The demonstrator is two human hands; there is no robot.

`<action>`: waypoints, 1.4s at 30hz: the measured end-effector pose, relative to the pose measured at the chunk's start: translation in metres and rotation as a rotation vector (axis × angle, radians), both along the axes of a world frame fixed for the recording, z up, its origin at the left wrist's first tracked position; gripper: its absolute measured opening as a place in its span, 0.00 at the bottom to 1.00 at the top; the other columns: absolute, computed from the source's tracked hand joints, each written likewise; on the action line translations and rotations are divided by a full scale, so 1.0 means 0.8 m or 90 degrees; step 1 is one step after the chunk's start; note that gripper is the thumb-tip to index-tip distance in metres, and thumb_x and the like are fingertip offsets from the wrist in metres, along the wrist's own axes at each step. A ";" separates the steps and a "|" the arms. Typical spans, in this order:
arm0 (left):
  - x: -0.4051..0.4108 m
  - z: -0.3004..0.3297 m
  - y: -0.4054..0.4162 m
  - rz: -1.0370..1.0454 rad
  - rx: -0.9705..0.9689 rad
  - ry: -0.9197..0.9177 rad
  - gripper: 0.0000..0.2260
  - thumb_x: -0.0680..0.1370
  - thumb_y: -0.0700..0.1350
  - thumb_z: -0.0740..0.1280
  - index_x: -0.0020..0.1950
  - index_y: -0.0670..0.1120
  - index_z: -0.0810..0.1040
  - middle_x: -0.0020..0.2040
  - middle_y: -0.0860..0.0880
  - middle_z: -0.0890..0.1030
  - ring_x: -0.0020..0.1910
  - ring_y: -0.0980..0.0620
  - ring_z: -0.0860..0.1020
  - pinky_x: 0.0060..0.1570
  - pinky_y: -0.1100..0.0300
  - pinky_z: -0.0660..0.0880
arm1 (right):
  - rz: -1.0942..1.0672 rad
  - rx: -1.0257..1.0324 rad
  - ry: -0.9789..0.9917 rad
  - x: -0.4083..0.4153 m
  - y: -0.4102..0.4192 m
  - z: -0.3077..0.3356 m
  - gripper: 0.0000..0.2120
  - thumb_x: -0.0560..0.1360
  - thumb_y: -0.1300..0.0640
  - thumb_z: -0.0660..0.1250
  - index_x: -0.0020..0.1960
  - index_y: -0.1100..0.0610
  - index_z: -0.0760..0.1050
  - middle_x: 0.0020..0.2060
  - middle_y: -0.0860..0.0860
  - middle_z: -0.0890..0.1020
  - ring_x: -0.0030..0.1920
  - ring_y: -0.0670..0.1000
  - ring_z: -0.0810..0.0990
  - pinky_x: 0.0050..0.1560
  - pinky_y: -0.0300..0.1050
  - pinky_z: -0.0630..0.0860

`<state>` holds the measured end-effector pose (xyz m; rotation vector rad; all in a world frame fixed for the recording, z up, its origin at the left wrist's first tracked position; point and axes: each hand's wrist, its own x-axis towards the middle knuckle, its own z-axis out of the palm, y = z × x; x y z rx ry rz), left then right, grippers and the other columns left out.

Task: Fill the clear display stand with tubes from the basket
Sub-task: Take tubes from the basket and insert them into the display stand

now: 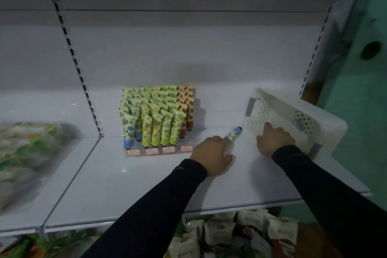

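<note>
A clear display stand [159,152] sits mid-shelf, packed with several upright tubes [156,130] in blue, yellow, green and red rows. My left hand [212,154] holds a blue-capped tube [234,133] just right of the stand; the tube points up and right toward the basket. A white perforated basket [293,117] is tipped on its side at the right. My right hand [273,139] grips its lower rim. What the basket holds is hidden.
The white shelf [146,184] runs between slotted uprights [83,84]. Green packaged goods [27,153] lie blurred on the left shelf bay. Packets [240,234] fill the level below. A green wall [360,100] stands to the right.
</note>
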<state>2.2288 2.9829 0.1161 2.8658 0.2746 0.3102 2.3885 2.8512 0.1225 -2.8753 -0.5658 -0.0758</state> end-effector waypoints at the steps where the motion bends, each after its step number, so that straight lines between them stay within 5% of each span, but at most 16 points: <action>1: 0.014 -0.004 -0.002 0.011 0.000 -0.004 0.22 0.80 0.53 0.61 0.70 0.44 0.68 0.58 0.42 0.75 0.57 0.42 0.74 0.52 0.52 0.72 | -0.009 0.002 0.011 0.006 0.002 -0.001 0.25 0.80 0.48 0.56 0.73 0.61 0.59 0.66 0.61 0.70 0.64 0.62 0.71 0.63 0.54 0.69; 13: 0.066 -0.024 -0.005 0.134 0.090 -0.019 0.14 0.80 0.46 0.58 0.64 0.43 0.71 0.55 0.42 0.76 0.54 0.43 0.73 0.43 0.55 0.63 | -0.049 -0.033 -0.029 0.045 0.015 -0.013 0.23 0.79 0.56 0.58 0.73 0.54 0.63 0.65 0.58 0.73 0.63 0.60 0.74 0.64 0.53 0.69; 17: 0.055 -0.009 -0.012 0.147 -0.045 0.006 0.13 0.77 0.44 0.63 0.60 0.41 0.71 0.51 0.43 0.73 0.52 0.43 0.75 0.45 0.57 0.67 | -0.037 0.038 -0.029 0.047 0.017 -0.008 0.16 0.80 0.53 0.57 0.64 0.59 0.73 0.60 0.61 0.76 0.58 0.61 0.77 0.61 0.52 0.74; 20: 0.043 0.003 -0.013 0.140 -0.110 0.073 0.08 0.78 0.44 0.62 0.53 0.41 0.75 0.49 0.43 0.77 0.50 0.44 0.77 0.42 0.58 0.67 | -0.007 0.080 -0.053 0.038 0.017 -0.002 0.11 0.78 0.60 0.60 0.56 0.64 0.76 0.58 0.62 0.77 0.54 0.60 0.78 0.58 0.49 0.75; 25: 0.003 0.018 -0.006 0.145 -0.158 0.038 0.10 0.81 0.44 0.58 0.48 0.40 0.74 0.47 0.42 0.79 0.43 0.46 0.74 0.41 0.56 0.67 | 0.071 0.238 -0.127 0.007 0.012 0.012 0.13 0.78 0.64 0.59 0.58 0.62 0.78 0.57 0.63 0.76 0.53 0.61 0.77 0.55 0.45 0.72; 29: -0.038 0.018 0.012 0.166 -0.410 -0.071 0.09 0.81 0.43 0.60 0.53 0.39 0.76 0.46 0.42 0.82 0.41 0.44 0.81 0.42 0.52 0.79 | 0.125 0.398 -0.124 -0.032 0.003 0.040 0.12 0.78 0.62 0.62 0.58 0.59 0.80 0.57 0.60 0.78 0.56 0.58 0.77 0.56 0.40 0.67; 32: -0.075 0.024 0.015 0.163 -0.687 -0.168 0.07 0.82 0.43 0.61 0.57 0.43 0.76 0.41 0.45 0.81 0.34 0.50 0.77 0.34 0.59 0.76 | 0.138 0.491 -0.071 -0.064 -0.004 0.050 0.10 0.78 0.58 0.65 0.56 0.57 0.81 0.56 0.54 0.80 0.56 0.52 0.77 0.56 0.38 0.66; 35: -0.104 0.024 0.018 0.135 -0.897 -0.241 0.08 0.82 0.45 0.63 0.60 0.46 0.76 0.45 0.45 0.82 0.40 0.49 0.79 0.39 0.58 0.77 | 0.160 0.615 0.050 -0.099 -0.008 0.050 0.08 0.77 0.57 0.68 0.54 0.55 0.82 0.53 0.47 0.81 0.53 0.47 0.78 0.57 0.41 0.72; 37: -0.116 0.019 0.019 0.132 -0.969 -0.280 0.10 0.81 0.47 0.65 0.61 0.47 0.76 0.49 0.45 0.82 0.45 0.47 0.80 0.44 0.55 0.78 | 0.196 0.684 0.138 -0.122 -0.004 0.048 0.05 0.75 0.57 0.70 0.51 0.54 0.82 0.50 0.47 0.83 0.46 0.48 0.82 0.53 0.46 0.79; 40: -0.130 0.013 0.016 0.138 -1.015 -0.355 0.10 0.81 0.47 0.65 0.60 0.45 0.75 0.51 0.44 0.80 0.52 0.44 0.81 0.49 0.53 0.78 | 0.249 0.740 0.223 -0.155 0.011 0.042 0.03 0.75 0.59 0.71 0.47 0.56 0.83 0.47 0.51 0.84 0.45 0.51 0.84 0.39 0.39 0.80; 42: -0.139 0.012 0.014 0.150 -0.996 -0.423 0.07 0.82 0.46 0.63 0.56 0.44 0.76 0.50 0.44 0.80 0.51 0.45 0.82 0.51 0.53 0.78 | 0.282 0.749 0.243 -0.176 0.026 0.035 0.02 0.74 0.58 0.72 0.46 0.54 0.83 0.46 0.50 0.84 0.48 0.53 0.83 0.44 0.42 0.82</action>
